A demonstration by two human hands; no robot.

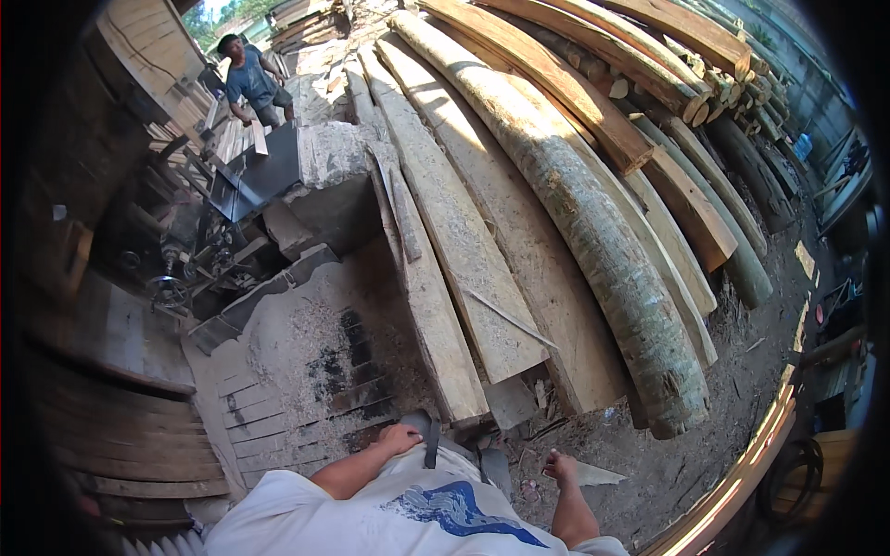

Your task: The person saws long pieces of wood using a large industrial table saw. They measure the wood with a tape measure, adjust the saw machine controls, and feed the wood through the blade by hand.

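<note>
My left hand [400, 437] is at my waist against the white shirt [371, 510], its fingers curled beside a dark strap [432, 443]. Whatever those fingers hold, if anything, is hidden. Low on my right side hangs my right hand [560, 467], fingers bent inward. A pale, pointed piece of wood [601, 475] shows just beyond it; I cannot tell whether the hand grips it or it lies on the ground. Ahead of me are long sawn planks [468, 236] dusted with sawdust, and a round log [579, 199] with its bark on.
Another person [250, 82] stands at the far left by a dark machine table [264, 171], near a short board [259, 137]. A handwheel [169, 292] sits below it. Sawdust [301, 320] covers part of the slatted floor. Timber beams [593, 102] are stacked at the far right.
</note>
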